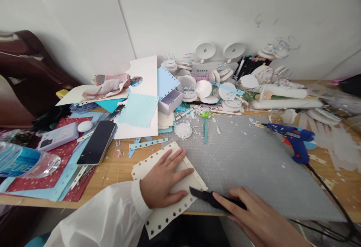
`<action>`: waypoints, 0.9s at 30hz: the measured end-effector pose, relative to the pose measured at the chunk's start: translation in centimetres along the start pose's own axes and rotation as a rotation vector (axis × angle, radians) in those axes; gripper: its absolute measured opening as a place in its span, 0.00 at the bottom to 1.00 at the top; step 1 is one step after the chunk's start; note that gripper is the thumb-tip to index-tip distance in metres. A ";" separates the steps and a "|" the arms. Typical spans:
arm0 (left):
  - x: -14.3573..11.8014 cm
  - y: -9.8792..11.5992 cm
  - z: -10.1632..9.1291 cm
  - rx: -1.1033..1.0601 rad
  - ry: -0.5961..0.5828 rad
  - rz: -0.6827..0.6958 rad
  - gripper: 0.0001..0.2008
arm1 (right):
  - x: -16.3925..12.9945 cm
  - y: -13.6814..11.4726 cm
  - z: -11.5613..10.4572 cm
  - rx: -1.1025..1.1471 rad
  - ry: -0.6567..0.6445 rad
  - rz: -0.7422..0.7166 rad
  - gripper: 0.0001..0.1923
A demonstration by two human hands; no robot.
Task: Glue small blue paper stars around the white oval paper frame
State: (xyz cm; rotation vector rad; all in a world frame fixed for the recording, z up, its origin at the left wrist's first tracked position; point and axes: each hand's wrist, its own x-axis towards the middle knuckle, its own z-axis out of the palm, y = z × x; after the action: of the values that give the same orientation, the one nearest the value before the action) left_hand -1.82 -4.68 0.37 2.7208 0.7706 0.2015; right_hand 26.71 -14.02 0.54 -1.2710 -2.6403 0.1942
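My left hand (166, 181) lies flat with spread fingers on a cream sheet of paper (161, 213). Flower-shaped holes are punched along the sheet's edges, and a narrow strip at its right side looks cut or partly parted. A black utility knife (210, 197) is held in my right hand (251, 211), index finger stretched along its handle. The blade points left and its tip is over the paper, close to my left thumb; I cannot tell whether it touches. Beneath the sheet's right part is a grey cutting mat (248, 160), while its lower corner hangs past the table edge.
A blue glue gun (299, 137) with a black cord lies at right. Left are a dark phone (97, 142), a water bottle (28, 160) and stacked coloured papers. White paper discs, scraps, a lilac box (170, 102) and pens crowd the back by the wall.
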 end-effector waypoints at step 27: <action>0.1 0.0 -0.2 0.007 -0.031 0.000 0.29 | -0.2 1.6 0.0 0.116 -0.042 0.111 0.25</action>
State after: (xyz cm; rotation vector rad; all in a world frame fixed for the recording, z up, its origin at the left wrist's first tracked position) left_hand -1.78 -4.60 0.58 2.7244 0.7639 0.1567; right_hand 28.00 -13.16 0.21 -1.3900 -2.5520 0.3898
